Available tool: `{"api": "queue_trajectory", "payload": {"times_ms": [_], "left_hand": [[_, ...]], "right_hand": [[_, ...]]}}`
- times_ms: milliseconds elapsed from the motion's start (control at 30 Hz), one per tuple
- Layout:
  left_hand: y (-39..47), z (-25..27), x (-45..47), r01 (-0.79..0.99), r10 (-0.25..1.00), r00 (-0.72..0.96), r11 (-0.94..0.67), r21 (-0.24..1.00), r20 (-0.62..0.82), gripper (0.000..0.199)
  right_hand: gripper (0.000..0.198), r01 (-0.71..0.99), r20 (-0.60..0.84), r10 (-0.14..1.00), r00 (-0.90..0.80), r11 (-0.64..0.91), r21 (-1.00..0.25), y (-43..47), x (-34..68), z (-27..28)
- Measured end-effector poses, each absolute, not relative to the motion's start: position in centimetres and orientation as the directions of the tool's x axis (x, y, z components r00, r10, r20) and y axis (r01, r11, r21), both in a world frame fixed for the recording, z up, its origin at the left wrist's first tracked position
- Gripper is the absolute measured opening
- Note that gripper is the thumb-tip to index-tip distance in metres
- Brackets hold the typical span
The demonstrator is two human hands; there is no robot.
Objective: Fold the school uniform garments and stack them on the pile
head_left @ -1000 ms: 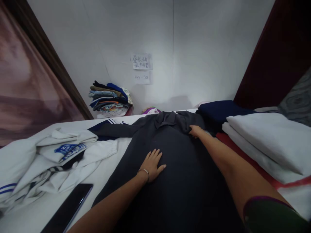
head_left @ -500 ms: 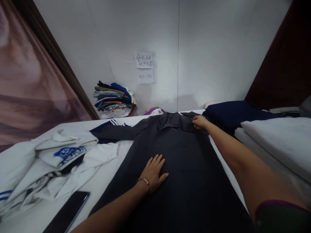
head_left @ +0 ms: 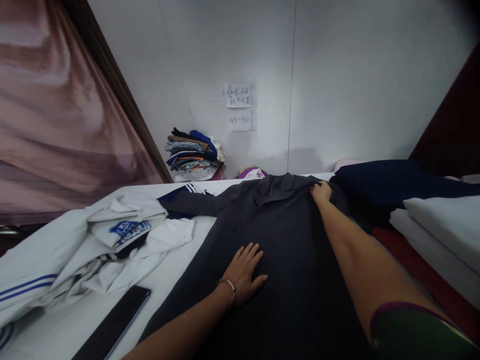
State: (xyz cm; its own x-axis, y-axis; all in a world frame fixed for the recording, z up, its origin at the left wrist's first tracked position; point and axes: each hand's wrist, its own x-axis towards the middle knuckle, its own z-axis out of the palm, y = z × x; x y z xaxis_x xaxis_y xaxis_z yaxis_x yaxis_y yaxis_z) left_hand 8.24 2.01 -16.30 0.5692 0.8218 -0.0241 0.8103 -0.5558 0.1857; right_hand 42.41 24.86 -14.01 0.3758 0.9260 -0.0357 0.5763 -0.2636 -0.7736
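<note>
A long dark grey coat [head_left: 292, 250] lies spread over the white table, its collar at the far end and one sleeve stretched out to the left. My left hand [head_left: 243, 272], with a bracelet at the wrist, rests flat on the coat's middle, fingers spread. Farther off, my right hand [head_left: 321, 192] pinches the coat's cloth near its right shoulder. The right sleeve is partly hidden behind my right arm. Left of the coat is a crumpled white garment [head_left: 176, 237] with blue lettering and stripes.
A black phone [head_left: 114, 322] lies at the near left on the white table [head_left: 131, 189]. Folded clothes [head_left: 195, 155] are piled by the wall. On the right are navy cloth [head_left: 390, 182] and folded white cloth [head_left: 446, 220]. Handwritten papers [head_left: 241, 105] hang on the wall.
The view has turned slightly left. My right hand has drawn the coat's right shoulder cloth flatter and a little toward me. My left hand stays flat on the coat.
</note>
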Motion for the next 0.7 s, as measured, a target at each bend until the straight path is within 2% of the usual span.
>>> {"api": "queue_trajectory", "payload": {"times_ms": [100,300,400,500,600,700], "left_hand": [[1.9,-16.1,8.3,0.813,0.823,0.567,-0.551,0.19,-0.036,0.065],[1.7,-16.0,8.5,0.804,0.822,0.57,-0.556,0.209,-0.007,0.065],[1.7,-16.1,8.5,0.808,0.826,0.564,-0.549,0.214,-0.013,0.066],[1.7,-16.1,8.6,0.807,0.827,0.562,-0.55,0.216,0.003,0.066],[1.7,-16.1,8.7,0.806,0.824,0.566,-0.554,0.209,0.001,0.066],[1.7,-16.1,8.8,0.811,0.826,0.563,-0.551,0.2,-0.01,0.066]], "right_hand": [[0.05,0.696,0.006,0.926,0.377,-0.279,-0.661,24.6,43.2,-14.9],[0.057,0.84,-0.001,0.977,0.212,-0.182,-0.511,23.0,41.3,-15.4],[0.054,0.914,0.104,0.994,0.021,0.023,-0.405,20.5,39.8,-15.6],[0.049,0.96,0.101,0.977,-0.19,0.206,-0.189,17.3,39.8,-16.8],[0.043,0.979,0.054,0.98,-0.191,0.194,-0.061,14.4,41.4,-18.1],[0.043,0.99,0.092,0.986,-0.14,0.142,-0.017,11.5,43.4,-18.5]]}}
